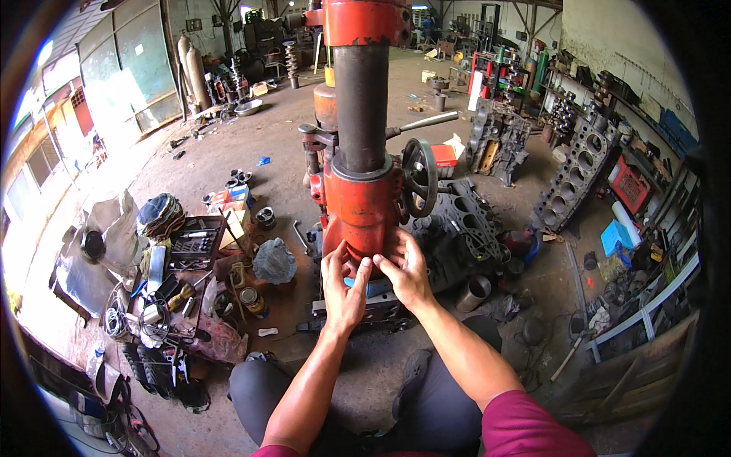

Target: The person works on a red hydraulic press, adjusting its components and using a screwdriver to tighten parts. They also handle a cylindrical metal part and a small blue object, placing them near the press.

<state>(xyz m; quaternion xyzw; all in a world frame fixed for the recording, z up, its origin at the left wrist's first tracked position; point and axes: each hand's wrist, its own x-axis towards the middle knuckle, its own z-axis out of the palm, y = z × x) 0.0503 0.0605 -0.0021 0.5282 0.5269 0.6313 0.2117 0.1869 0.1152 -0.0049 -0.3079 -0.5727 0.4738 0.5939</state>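
Red machine (362, 206) cut off above, right sleeve (529, 426) cropped below

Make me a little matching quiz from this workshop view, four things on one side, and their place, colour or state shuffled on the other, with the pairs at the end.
Things:
1. Red machine
2. Handwheel
3. Gas cylinders
4. Right sleeve

Descriptions:
A. Maroon
B. Far back on the left, near the pale green panels
C. Has the left hand and right hand at its lower front
D. Dark and round, on the machine's right side

Pairs: 1-C, 2-D, 3-B, 4-A
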